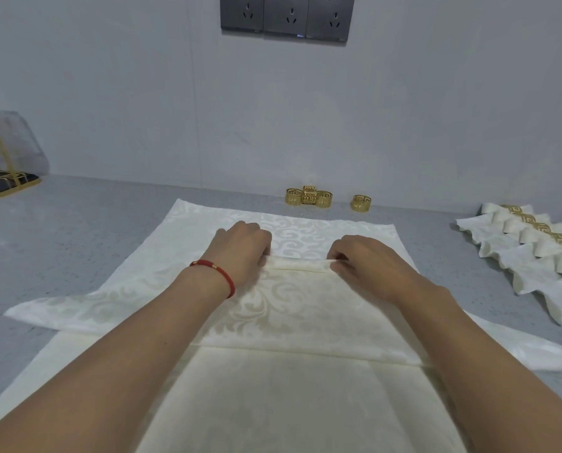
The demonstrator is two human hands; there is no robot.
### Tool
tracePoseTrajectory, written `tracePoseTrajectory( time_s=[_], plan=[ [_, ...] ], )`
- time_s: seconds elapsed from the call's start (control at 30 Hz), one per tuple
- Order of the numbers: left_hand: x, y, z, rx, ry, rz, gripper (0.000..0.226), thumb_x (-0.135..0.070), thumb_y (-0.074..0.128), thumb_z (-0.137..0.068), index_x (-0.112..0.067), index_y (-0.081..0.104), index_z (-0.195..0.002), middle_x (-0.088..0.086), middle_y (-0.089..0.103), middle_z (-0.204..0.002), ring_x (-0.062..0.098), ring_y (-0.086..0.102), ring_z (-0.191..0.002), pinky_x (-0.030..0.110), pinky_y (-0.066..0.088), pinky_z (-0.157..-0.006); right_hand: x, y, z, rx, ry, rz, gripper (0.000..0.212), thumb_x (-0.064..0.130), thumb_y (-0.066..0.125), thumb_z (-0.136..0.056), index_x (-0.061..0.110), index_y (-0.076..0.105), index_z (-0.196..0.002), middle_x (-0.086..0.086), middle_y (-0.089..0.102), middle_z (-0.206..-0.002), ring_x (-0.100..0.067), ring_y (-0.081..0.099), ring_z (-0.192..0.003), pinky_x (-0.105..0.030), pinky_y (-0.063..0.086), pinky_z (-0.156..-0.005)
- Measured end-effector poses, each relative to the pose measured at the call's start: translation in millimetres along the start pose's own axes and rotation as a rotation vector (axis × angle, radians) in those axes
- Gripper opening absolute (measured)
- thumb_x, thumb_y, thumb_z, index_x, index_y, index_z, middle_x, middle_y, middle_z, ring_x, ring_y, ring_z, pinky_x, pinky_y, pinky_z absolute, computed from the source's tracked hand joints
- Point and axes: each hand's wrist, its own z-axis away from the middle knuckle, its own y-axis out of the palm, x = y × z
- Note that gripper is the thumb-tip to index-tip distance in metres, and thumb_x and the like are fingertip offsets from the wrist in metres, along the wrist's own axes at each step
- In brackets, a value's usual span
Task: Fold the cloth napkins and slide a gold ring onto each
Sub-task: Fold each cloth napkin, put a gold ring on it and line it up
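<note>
Your left hand (243, 250) and right hand (367, 259) each pinch one end of a narrow pleat in the napkin (292, 302), which lies flat on the counter (93, 230) before you. The pleat's long axis runs left to right between your fingers, so the next fold goes away from you, toward the rings (309, 197).

My fingertips: curled under on both my left hand (243, 248) and right hand (364, 259), tucked out of sight at the fold.
Napkin (292, 322): near end runs off the bottom edge; my forearms cover parts.
Finished napkins (528, 256): row cut by the right edge.
Sockets (287, 16): tops cut off.
Stand (5, 158): far left, cropped, contents unclear.
</note>
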Motion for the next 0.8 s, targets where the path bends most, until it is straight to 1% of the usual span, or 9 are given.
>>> tracePoseTrajectory(
  time_s=[0.13, 0.23, 0.3, 0.37, 0.43, 0.5, 0.63, 0.7, 0.8],
  plan=[
    [-6.1, 0.6, 3.6, -0.123, 0.048, -0.144, 0.024, -0.005, 0.054, -0.088, -0.027, 0.044, -0.092, -0.007, 0.057, -0.099, 0.021, 0.049, -0.097, 0.033, 0.026, -0.075, 5.3, -0.8, 0.4, -0.072, -0.019, 0.099, 0.014, 0.008, 0.057, -0.090, 0.022, 0.059, -0.093, 0.007, 0.059, -0.093, -0.020, 0.055, -0.090, -0.041, 0.050, -0.074],
    [-8.1, -2.4, 4.5, -0.104, 0.088, -0.178, 0.035, 0.005, 0.053, -0.078, -0.026, 0.048, -0.092, -0.007, 0.055, -0.095, 0.020, 0.047, -0.089, 0.034, 0.026, -0.077, 6.3, -3.4, -0.1, -0.012, -0.038, 0.158, 0.023, 0.002, 0.057, -0.087, 0.022, 0.059, -0.099, 0.005, 0.057, -0.098, -0.020, 0.052, -0.094, -0.041, 0.050, -0.075],
    [-8.7, -5.3, 4.9, -0.027, 0.110, -0.152, 0.034, 0.005, 0.054, -0.077, -0.024, 0.057, -0.095, -0.007, 0.056, -0.098, 0.020, 0.051, -0.091, 0.034, 0.028, -0.078, 8.2, -7.7, -0.4, 0.071, -0.031, 0.158, 0.026, 0.003, 0.057, -0.087, 0.024, 0.060, -0.101, 0.007, 0.058, -0.102, -0.019, 0.053, -0.096, -0.039, 0.050, -0.078],
    [-7.2, -9.4, 5.3, 0.054, 0.116, -0.080, 0.028, -0.002, 0.057, -0.079, -0.023, 0.062, -0.096, -0.007, 0.059, -0.101, 0.021, 0.057, -0.095, 0.033, 0.039, -0.079, 9.0, -11.0, -0.2, 0.118, 0.013, 0.091, 0.021, 0.011, 0.058, -0.085, 0.026, 0.063, -0.100, 0.011, 0.060, -0.100, -0.017, 0.056, -0.094, -0.039, 0.052, -0.081],
    [-1.7, -13.0, 4.5, 0.089, 0.069, 0.044, 0.024, -0.008, 0.057, -0.081, -0.025, 0.068, -0.094, -0.006, 0.062, -0.099, 0.022, 0.060, -0.093, 0.035, 0.050, -0.080, 5.5, -9.1, 0.3, 0.067, 0.039, -0.006, 0.015, 0.016, 0.059, -0.086, 0.025, 0.068, -0.094, 0.012, 0.064, -0.092, -0.015, 0.059, -0.087, -0.041, 0.054, -0.080],
    [4.5, -12.6, 2.5, 0.081, 0.045, 0.135, 0.026, -0.006, 0.056, -0.084, -0.025, 0.071, -0.093, -0.006, 0.064, -0.094, 0.022, 0.062, -0.090, 0.032, 0.052, -0.077, -0.7, -4.9, 0.7, 0.001, 0.039, -0.093, 0.012, 0.017, 0.062, -0.094, 0.024, 0.071, -0.096, 0.012, 0.065, -0.090, -0.011, 0.059, -0.083, -0.040, 0.054, -0.080],
    [11.0, -9.9, -0.2, 0.145, 0.047, 0.150, 0.020, -0.014, 0.062, -0.094, -0.018, 0.069, -0.113, -0.001, 0.059, -0.108, 0.021, 0.059, -0.100, 0.032, 0.048, -0.086, -4.5, -3.7, 1.7, 0.060, 0.005, -0.159, 0.017, 0.019, 0.066, -0.098, 0.022, 0.074, -0.113, 0.010, 0.059, -0.109, -0.009, 0.053, -0.097, -0.021, 0.042, -0.082],
    [10.7, -8.9, 0.0, 0.136, 0.058, 0.095, 0.013, -0.017, 0.060, -0.097, -0.017, 0.067, -0.107, 0.000, 0.056, -0.112, 0.021, 0.056, -0.105, 0.034, 0.046, -0.090, -1.8, -6.0, 2.0, 0.064, -0.007, -0.119, 0.011, 0.018, 0.066, -0.097, 0.022, 0.073, -0.105, 0.011, 0.063, -0.105, -0.012, 0.053, -0.101, -0.028, 0.044, -0.085],
    [7.7, -6.7, 2.9, 0.029, 0.099, -0.038, 0.009, -0.017, 0.054, -0.096, -0.024, 0.051, -0.095, -0.007, 0.056, -0.101, 0.020, 0.054, -0.099, 0.035, 0.038, -0.082, 6.5, -9.5, 2.7, 0.013, 0.018, -0.034, 0.009, 0.012, 0.061, -0.092, 0.021, 0.064, -0.094, 0.010, 0.063, -0.093, -0.016, 0.057, -0.090, -0.037, 0.050, -0.078]
  ],
)
